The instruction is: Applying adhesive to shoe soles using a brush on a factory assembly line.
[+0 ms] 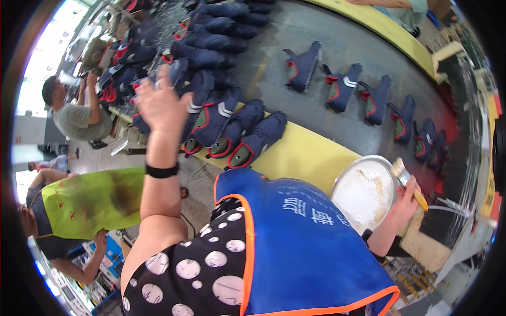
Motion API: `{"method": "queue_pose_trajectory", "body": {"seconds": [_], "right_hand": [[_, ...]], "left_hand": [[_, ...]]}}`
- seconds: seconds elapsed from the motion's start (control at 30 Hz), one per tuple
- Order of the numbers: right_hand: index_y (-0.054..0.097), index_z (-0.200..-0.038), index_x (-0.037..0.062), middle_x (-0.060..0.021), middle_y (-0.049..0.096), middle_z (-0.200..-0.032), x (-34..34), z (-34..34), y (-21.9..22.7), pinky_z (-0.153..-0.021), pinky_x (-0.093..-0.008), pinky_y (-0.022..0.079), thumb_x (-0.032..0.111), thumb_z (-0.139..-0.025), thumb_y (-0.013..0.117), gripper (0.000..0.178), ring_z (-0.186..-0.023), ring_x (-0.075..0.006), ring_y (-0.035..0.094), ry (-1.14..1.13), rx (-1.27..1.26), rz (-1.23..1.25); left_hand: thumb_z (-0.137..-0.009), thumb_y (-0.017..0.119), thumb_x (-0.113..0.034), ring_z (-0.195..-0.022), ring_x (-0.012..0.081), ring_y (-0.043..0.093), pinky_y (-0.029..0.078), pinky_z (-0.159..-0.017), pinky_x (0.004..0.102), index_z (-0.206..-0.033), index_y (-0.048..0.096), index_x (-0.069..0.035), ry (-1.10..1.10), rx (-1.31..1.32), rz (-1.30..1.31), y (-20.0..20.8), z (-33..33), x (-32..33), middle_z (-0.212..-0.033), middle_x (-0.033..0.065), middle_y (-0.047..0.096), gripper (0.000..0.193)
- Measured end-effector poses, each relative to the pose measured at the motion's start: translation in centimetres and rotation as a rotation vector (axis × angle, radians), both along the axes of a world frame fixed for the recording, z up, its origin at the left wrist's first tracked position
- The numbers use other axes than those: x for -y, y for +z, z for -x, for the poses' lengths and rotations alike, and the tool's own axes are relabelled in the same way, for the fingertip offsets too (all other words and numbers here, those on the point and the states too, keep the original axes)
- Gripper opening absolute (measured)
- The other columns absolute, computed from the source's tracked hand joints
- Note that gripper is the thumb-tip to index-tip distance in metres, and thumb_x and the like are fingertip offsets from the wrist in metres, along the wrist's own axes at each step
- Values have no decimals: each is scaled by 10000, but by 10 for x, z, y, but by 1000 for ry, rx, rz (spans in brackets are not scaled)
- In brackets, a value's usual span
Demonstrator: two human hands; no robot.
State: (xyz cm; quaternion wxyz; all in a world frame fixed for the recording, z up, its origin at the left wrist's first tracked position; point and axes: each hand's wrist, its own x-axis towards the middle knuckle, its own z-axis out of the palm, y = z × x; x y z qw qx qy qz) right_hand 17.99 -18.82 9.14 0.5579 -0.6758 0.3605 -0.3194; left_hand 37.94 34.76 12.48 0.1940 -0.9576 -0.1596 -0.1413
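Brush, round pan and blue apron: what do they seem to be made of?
Brush: pale fibre bristles, natural or synthetic; smooth yellow handle, painted wood or plastic.
Round pan: probably metal, given its thin greyish rim; plastic isn't ruled out.
Blue apron: likely coated fabric or vinyl, judging by its soft sheen; orange edging looks like cloth binding.

head-worn fisheye, looking down, seemingly near

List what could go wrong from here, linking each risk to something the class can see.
1. The right hand holds a brush at the rim of the bowl of white paste; drips might land outside.
2. The left hand is spread near closely packed navy shoes, so it could knock one.
3. The bowl appears close to the blue apron; leaning might bump it.
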Motion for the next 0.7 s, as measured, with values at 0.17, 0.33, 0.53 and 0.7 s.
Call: {"method": "queue_pose_trajectory", "body": {"seconds": [0.17,0.33,0.53,0.7], "right_hand": [[691,-1146,-17,-70,687,-1034,-14,9,4,-704,-237,528,231,-1015,659,282,-807,-95,627,21,95,-62],[675,-1089,-20,-56,685,-936,-24,36,8,-681,-229,526,210,-1022,644,241,-747,-91,622,10,137,-150],[658,-1086,-8,-51,668,-912,-20,69,-7,-663,-233,536,212,-999,674,237,-732,-93,619,-120,156,-266],[654,-1066,-31,-45,665,-895,-21,90,-37,-649,-241,551,218,-967,722,277,-729,-95,627,-160,38,-245]], "left_hand": [[-673,853,-545,-1249,420,579,475,-1048,468,-1604,254,-325,163,-263,307,-1,-14,-79,-1379,253,537,1129],[-524,912,-509,-1237,426,602,500,-1043,477,-1578,325,-322,25,-420,348,-11,-39,-111,-1358,264,589,1221],[-498,950,-391,-1251,415,590,522,-1012,482,-1542,381,-307,-101,-388,416,-33,-61,-144,-1354,234,601,1192],[-599,864,-306,-1217,438,583,524,-995,500,-1480,418,-417,102,-184,159,2,-16,-48,-1351,223,523,993]]}}
